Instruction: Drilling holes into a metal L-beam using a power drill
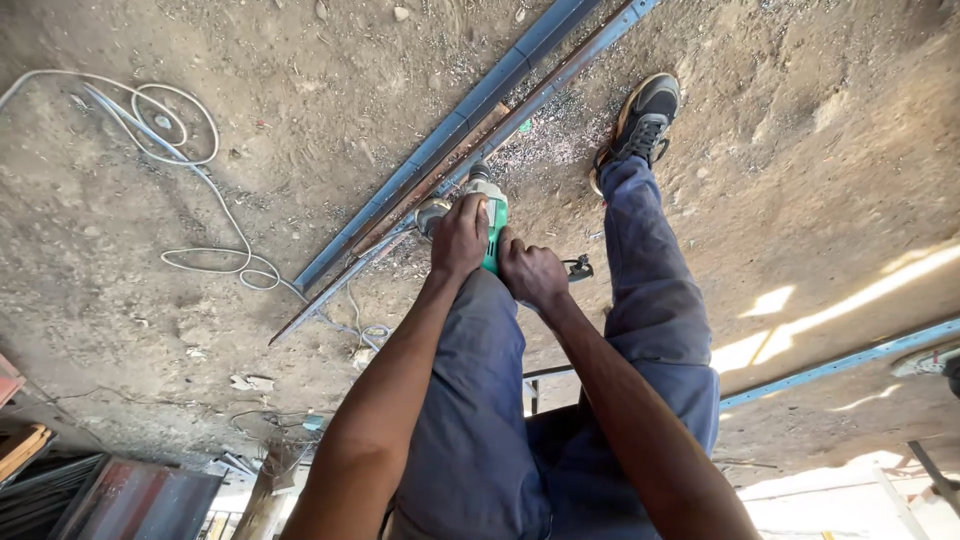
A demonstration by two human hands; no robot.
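Lying in loops on the dirt ground (150, 330), far left of the grinder: a white cable (175, 150), trailing toward the tool. Resting slantwise on the ground, from lower left up to upper right: long blue steel bars (455, 130) with a rusty strip (430, 185) between them. Sitting right on those bars: a green angle grinder (478, 215), its body running about along arms and knee, away from the person, its round disc end touching the metal just left of the body.

Gripping the grinder from the left and on top: the left hand (458, 238), closed tight around the body. Holding on just right of the grinder, a bit lower down: the right hand (533, 275), closed too, though hard to tell on exactly which part. Both hands equally close, one on each side.

Kneeling under the arms: legs in blue trousers (660, 300). Standing up and right of the grinder: a dark shoe (642, 118). Stretching far right: another blue bar (850, 358).
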